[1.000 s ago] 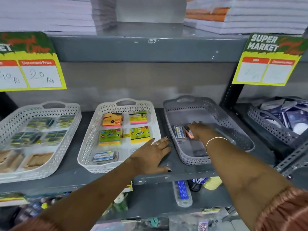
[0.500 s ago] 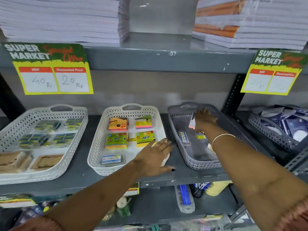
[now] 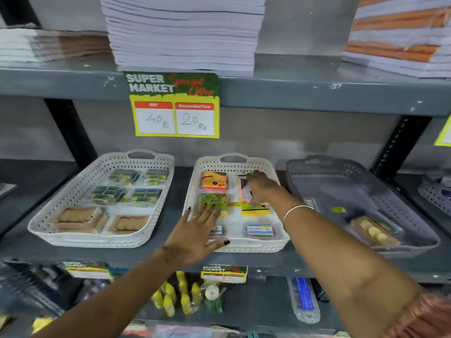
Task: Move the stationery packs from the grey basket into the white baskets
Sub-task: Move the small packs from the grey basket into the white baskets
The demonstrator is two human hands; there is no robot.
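The grey basket [image 3: 415,230] sits at the right of the shelf with a few packs left in it, among them a tan pack [image 3: 373,231]. My right hand [image 3: 262,189] reaches over the middle white basket [image 3: 192,191] and is shut on a pink stationery pack [image 3: 244,190], held over the basket's far right part. My left hand [image 3: 195,234] lies flat with spread fingers on the same basket's front left rim. Sticky-note packs in orange [image 3: 214,181], green [image 3: 213,201] and yellow [image 3: 255,209] lie inside. A second white basket [image 3: 73,196] stands to the left.
A price sign [image 3: 174,104] hangs from the upper shelf, which carries stacks of notebooks [image 3: 183,32]. Another grey basket [image 3: 434,193] shows at the far right edge. The lower shelf holds yellow bottles [image 3: 175,298] and a pen pack [image 3: 303,298].
My right hand has carried the pink pack left, out of the grey basket and over the middle white basket. My left hand has slid to that basket's front left rim. The view shifted left.
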